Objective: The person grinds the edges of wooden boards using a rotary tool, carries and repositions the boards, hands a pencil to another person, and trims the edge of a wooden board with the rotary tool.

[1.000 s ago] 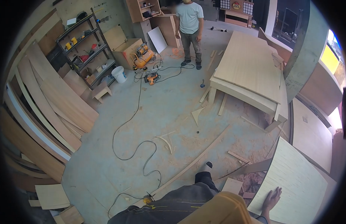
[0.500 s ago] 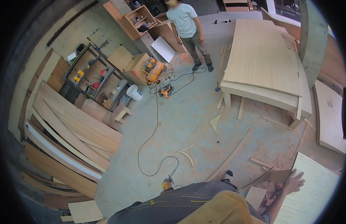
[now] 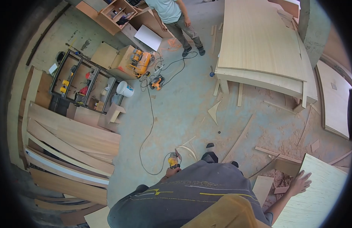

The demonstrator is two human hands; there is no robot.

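From my camera I see the left hand closed around the yellow power tool, at the lower centre of the frame. The right hand is open, fingers slightly spread, touching the pale board at lower right.

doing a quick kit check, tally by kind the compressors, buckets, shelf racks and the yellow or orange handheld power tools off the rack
Handheld power tools: 2 (yellow power tool in the left hand, orange power tool on the floor)
Compressors: 1 (orange compressor)
Buckets: 1 (white bucket)
Shelf racks: 1 (dark-framed rack)
Total: 5
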